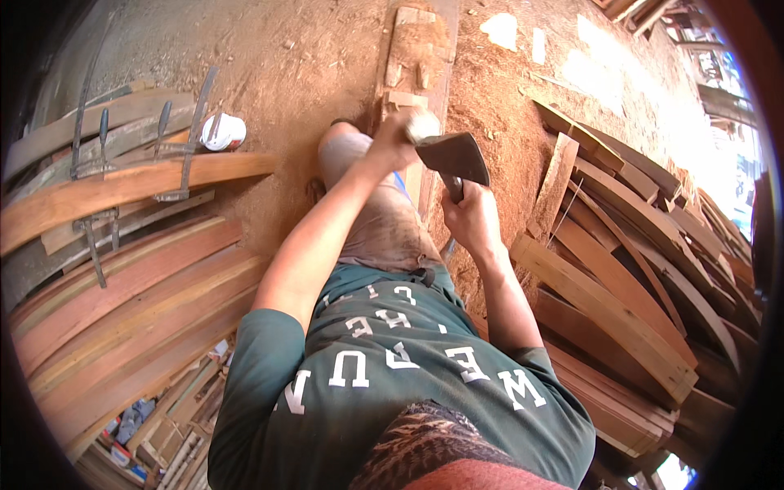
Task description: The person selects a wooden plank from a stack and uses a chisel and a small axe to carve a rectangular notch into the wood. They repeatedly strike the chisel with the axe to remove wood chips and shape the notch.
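My right hand [474, 216] is closed around the dark handle of a hatchet [459, 157], close below its broad dark blade. The blade lies slantwise above that hand, over the plank. My left hand [394, 145] is curled round a pale, rounded object [422, 126] at the blade's left end. Blur hides what kind of object it is, and I cannot tell if it touches the blade. Beneath both hands a long wooden plank [447, 82] runs away from me, with a notched wood piece [415, 41] on its far part.
Curved boards [604, 302] are stacked at the right. On the left, clamps [186, 139] grip a long curved beam [139, 181] above more stacked boards [131, 294]. A white bucket [223, 131] stands beside them. Wood shavings cover the brown floor [294, 49].
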Demonstrator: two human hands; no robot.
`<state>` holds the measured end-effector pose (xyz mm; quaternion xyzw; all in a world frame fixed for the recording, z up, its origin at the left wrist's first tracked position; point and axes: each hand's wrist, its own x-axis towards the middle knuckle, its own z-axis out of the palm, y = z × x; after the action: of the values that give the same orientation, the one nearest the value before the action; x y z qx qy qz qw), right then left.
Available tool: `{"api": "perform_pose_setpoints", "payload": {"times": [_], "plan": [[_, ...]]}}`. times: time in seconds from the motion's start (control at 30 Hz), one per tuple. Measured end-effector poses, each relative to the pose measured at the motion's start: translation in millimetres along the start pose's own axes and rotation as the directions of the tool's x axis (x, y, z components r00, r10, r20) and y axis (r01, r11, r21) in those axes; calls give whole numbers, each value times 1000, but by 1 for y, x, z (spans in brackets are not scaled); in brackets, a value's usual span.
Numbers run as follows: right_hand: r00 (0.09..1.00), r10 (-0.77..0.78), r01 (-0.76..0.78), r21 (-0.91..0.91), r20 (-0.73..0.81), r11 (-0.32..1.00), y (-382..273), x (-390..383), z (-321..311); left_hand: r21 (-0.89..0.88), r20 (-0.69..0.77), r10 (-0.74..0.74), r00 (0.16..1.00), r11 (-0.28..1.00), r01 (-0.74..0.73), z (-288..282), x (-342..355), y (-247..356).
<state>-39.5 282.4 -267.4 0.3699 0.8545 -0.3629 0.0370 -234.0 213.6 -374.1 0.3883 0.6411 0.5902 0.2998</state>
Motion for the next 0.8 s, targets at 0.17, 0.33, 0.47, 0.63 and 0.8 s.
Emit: {"api": "perform_pose_setpoints", "payload": {"times": [0.17,0.33,0.47,0.63,0.8], "plan": [[995,94,-91,137,-20,986,22,-21,-2,14,-235,-304,923,949,316,-36,63,43],[985,170,-171,217,22,961,44,-26,1,163,-28,-262,965,951,263,-27,68,43],[973,221,-229,226,62,947,46,-22,-3,216,-8,-326,945,922,320,-20,62,35],[979,202,-204,240,31,949,53,-18,-2,255,-36,-261,965,931,261,-16,63,21],[968,226,-246,246,106,938,46,-12,-12,232,-17,-332,943,916,326,-14,64,25]]}}
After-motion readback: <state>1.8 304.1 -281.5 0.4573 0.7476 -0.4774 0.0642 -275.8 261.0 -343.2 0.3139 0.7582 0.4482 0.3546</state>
